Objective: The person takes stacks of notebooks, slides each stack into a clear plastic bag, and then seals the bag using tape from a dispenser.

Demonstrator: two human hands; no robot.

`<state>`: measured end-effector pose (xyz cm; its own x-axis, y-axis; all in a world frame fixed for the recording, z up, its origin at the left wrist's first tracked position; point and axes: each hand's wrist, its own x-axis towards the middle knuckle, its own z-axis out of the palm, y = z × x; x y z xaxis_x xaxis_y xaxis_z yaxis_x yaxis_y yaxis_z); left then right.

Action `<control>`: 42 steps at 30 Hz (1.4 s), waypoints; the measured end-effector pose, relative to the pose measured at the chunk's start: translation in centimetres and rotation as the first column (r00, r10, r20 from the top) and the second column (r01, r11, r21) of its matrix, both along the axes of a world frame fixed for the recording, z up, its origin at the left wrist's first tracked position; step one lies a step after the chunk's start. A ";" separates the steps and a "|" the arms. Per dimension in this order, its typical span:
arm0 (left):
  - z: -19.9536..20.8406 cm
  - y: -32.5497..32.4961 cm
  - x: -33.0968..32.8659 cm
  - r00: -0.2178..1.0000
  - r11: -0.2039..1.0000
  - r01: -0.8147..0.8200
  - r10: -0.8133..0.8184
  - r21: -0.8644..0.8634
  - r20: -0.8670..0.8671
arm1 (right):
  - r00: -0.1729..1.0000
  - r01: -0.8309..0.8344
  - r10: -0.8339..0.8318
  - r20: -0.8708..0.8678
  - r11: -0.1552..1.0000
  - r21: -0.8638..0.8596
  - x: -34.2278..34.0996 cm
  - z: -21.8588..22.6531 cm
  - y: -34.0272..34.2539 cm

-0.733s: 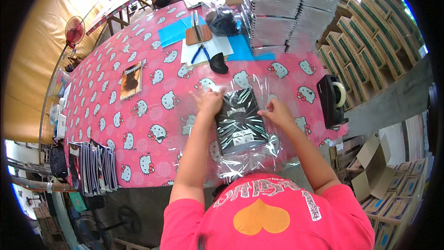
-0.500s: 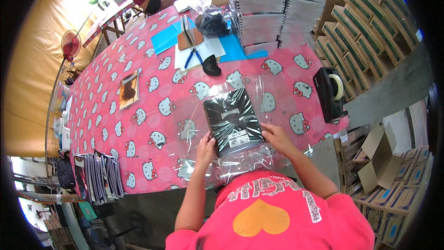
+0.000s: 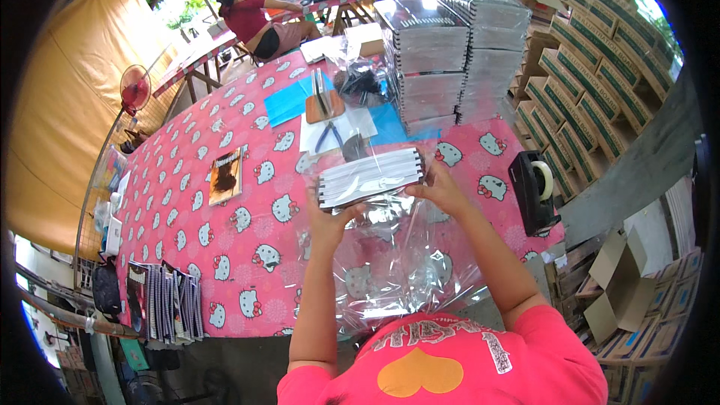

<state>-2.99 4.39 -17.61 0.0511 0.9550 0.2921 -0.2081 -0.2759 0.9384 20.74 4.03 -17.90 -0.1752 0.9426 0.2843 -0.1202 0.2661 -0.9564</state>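
Observation:
A stack of spiral notebooks [image 3: 370, 178] is tilted up between my hands, its white page edges facing me and black coils showing at the corners. Clear plastic wrap [image 3: 397, 270] covers it and trails loosely down over the table toward me. My left hand [image 3: 330, 223] grips the left end of the stack, thumb along the lower edge. At the right end my right hand [image 3: 442, 191] is closed on it, thumb in front. Just beyond the stack lie blue-handled pliers [image 3: 328, 135] and a dark rounded object [image 3: 353, 147], partly hidden by the plastic.
A black tape dispenser [image 3: 531, 193] stands at the table's right edge. Tall wrapped notebook piles [image 3: 429, 60] rise at the back. An orange-covered booklet [image 3: 226, 176] lies left; several spiral notebooks [image 3: 166, 300] sit at the near left corner. Cartons [image 3: 592, 90] are stacked right. Another person [image 3: 247, 19] sits beyond.
The notebook stack, earlier flat with its black cover up, is now raised and tipped so its page edges show. Both hands moved farther from me with it, and the view has tilted up.

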 end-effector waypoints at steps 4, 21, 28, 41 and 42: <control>-0.5 -2.7 -1.1 0.995 0.996 -0.055 0.061 0.074 -0.083 | 0.994 -0.098 0.097 -0.057 0.995 -0.025 -0.9 0.9 -2.4; -2.2 -5.8 -2.9 0.995 0.989 -0.083 0.075 -0.119 -0.071 | 0.997 0.037 -0.032 0.064 0.996 -0.080 -4.8 -1.8 -4.4; -1.7 -3.5 -4.7 0.997 0.996 0.076 -0.074 -0.046 0.036 | 0.996 -0.030 0.034 0.082 0.998 -0.049 -4.4 -0.8 -3.5; 8.5 -3.5 -5.7 0.803 0.860 -0.022 0.319 0.509 -0.503 | 0.805 0.395 -0.514 0.297 0.837 0.378 -3.0 1.9 -5.5; 10.7 -3.8 -4.8 0.599 0.862 0.070 0.366 0.501 -0.713 | 0.796 0.358 -0.491 0.355 0.854 0.378 -3.0 2.5 -5.6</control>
<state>-7.81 0.57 -6.91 0.3306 0.7400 0.5858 0.6048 -0.6426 0.4705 17.77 -1.61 -15.39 0.0592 0.8414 0.5371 0.4664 0.4524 -0.7601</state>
